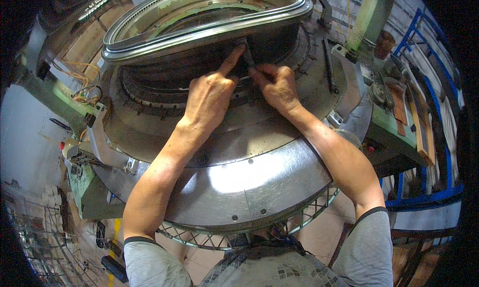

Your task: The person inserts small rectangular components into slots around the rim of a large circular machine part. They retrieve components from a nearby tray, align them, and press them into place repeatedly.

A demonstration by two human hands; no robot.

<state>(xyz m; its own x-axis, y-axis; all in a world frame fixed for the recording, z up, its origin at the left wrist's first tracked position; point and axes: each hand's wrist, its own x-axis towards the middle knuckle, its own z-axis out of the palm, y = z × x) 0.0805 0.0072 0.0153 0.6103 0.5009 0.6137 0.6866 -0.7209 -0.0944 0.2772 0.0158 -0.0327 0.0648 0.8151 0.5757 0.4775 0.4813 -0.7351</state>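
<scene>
Both my hands reach to the dark cylinder wall of a large round machine, just under its shiny metal ring. My left hand stretches its index finger up to the upper end of a dark narrow strip; its other fingers are curled, and I see nothing in them. My right hand pinches the strip's lower end between thumb and fingers. The strip stands nearly upright against the wall. What kind of piece it is cannot be made out. Thin light rods or wires show beside the fingertips.
A wide polished metal plate curves under my forearms. A dark rod lies at the right on the machine. Green machine legs with loose cables rise at the sides. A blue metal rack stands far right.
</scene>
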